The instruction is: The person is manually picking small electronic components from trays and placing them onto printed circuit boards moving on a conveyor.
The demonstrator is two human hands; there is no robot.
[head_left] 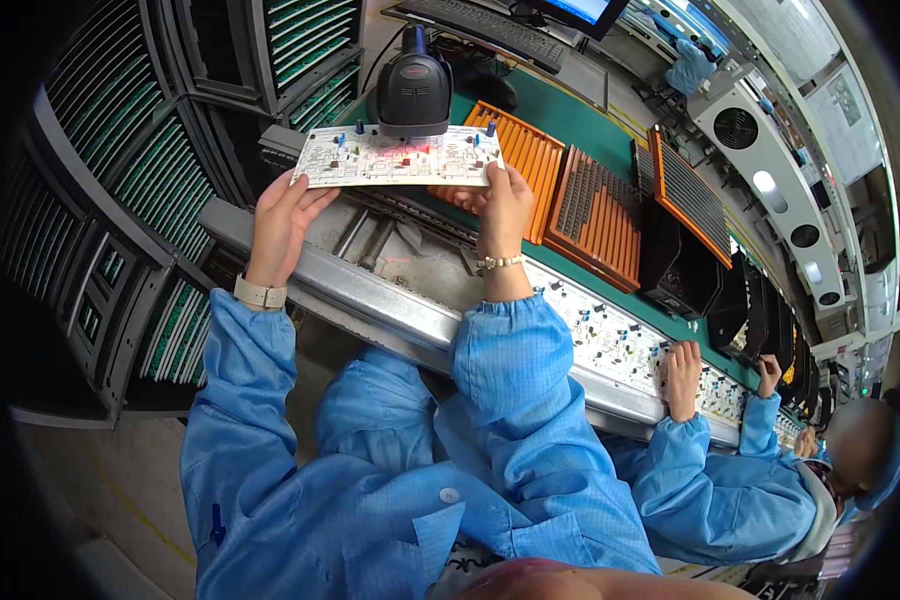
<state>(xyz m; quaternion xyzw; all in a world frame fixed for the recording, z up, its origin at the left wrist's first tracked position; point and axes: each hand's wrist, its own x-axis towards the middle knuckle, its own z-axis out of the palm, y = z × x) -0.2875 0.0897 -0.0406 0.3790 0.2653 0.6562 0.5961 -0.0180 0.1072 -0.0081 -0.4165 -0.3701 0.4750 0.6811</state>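
Along the left side of this factory floor stand dark racks (120, 130), their slots filled with rows of green and pale panels. A green work surface (545, 92) stretches from the far side toward the right, with a keyboard (485, 32) and the lower edge of a monitor (582, 12) at its far end. In front of it, a metal rail (370, 300) runs from left to near right, just beyond the knees of the seated person in blue.

The person holds a white circuit board (395, 165) out over the rail, and it lies between the two hands. The left hand (283, 215) is closed on its left near corner, thumb and fingers gripping the edge; the right hand (505, 205) grips the right near corner, thumb at the edge and fingers curled below. A pale strap (260, 293) circles the left wrist, a beaded bracelet (500, 262) the right.

Over the far edge of the board looms a black scanner (415, 95), its red light falling on the board's middle, among small blue, red and dark parts.

To the right of the hands lie slotted orange trays (595, 220), one holding rows of dark pieces. Nearer, more white boards (595, 325) line the rail, where a co-worker (740, 500) in blue has a hand (683, 380) over them
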